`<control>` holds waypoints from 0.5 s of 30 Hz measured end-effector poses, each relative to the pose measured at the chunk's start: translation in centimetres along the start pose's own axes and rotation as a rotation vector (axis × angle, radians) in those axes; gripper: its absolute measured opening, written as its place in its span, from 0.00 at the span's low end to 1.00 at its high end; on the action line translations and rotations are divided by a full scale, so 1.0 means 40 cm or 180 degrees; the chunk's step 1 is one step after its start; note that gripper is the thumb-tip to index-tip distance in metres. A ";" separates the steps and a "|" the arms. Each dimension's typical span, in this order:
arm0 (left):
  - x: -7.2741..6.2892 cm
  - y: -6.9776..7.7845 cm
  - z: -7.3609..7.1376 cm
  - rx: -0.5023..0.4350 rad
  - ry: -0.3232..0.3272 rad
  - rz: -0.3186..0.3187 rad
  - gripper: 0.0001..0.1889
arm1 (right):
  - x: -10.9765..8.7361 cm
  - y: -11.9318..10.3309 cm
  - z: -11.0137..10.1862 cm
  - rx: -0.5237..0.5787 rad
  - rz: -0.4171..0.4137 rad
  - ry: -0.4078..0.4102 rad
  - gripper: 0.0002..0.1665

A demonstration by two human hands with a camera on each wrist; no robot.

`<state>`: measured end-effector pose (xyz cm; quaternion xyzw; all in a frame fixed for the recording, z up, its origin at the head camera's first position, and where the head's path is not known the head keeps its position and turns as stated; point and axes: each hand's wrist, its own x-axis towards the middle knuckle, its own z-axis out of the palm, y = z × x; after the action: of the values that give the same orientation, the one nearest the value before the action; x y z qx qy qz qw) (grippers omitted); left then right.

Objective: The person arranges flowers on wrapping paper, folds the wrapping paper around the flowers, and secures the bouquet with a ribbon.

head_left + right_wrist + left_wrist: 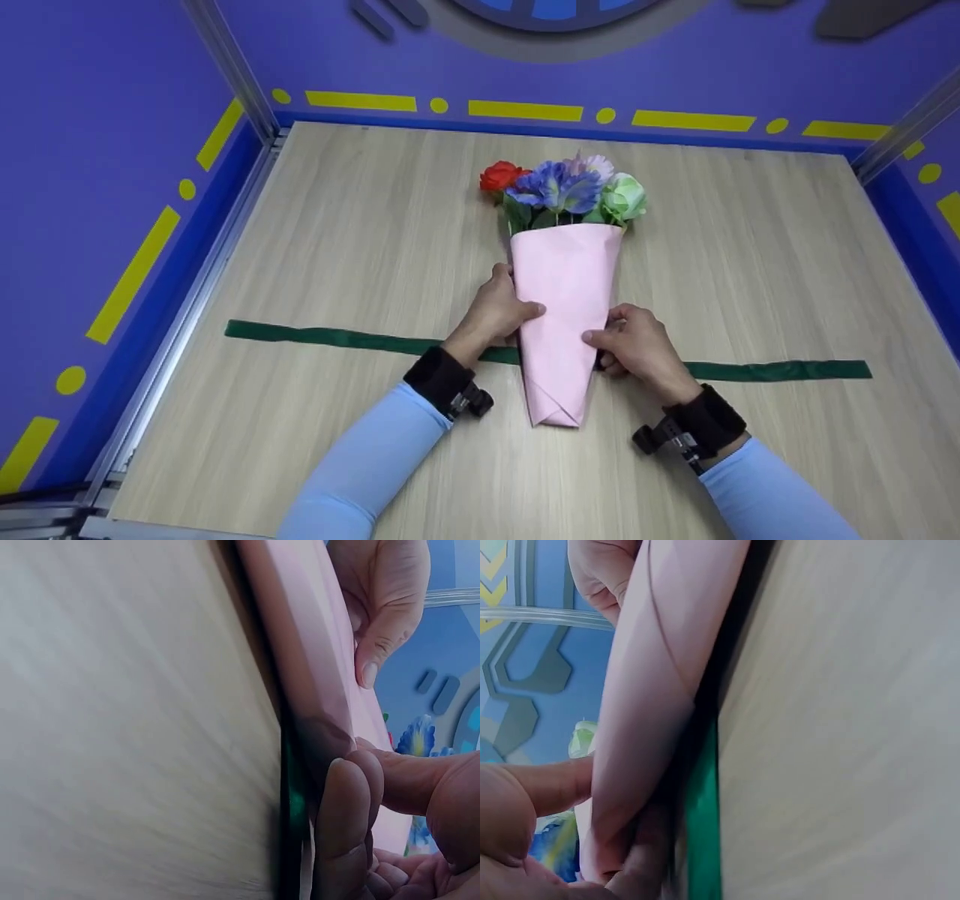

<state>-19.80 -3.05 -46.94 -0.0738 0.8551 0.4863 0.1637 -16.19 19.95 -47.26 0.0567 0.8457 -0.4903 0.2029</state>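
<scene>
A bouquet in pink wrapping paper lies across a dark green ribbon, its folded narrow end toward me. Out of the top stick a red flower, a blue flower, a pale pink flower and a light green flower. My left hand grips the wrap's left edge, thumb on the front, fingers tucked beneath. Lower on the right edge, my right hand pinches the paper between thumb and curled fingers. In the right wrist view, the ribbon passes under the wrap beside those fingers.
The ribbon's two ends stretch out left and right over the light wood table. Blue panels with yellow marks stand behind and at both sides. A metal rail follows the table's left edge.
</scene>
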 end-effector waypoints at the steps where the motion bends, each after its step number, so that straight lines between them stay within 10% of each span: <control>1: 0.000 0.002 -0.003 0.0106 -0.0007 0.0039 0.43 | 0.000 -0.001 -0.001 0.0000 0.0010 -0.0001 0.22; 15: -0.007 0.017 -0.032 0.0541 -0.0107 0.0119 0.41 | -0.006 -0.019 -0.009 -0.0071 0.0114 -0.0082 0.23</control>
<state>-20.01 -3.82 -45.69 -0.0355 0.8917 0.4161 0.1747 -16.30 19.89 -46.41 0.0632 0.8473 -0.4778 0.2230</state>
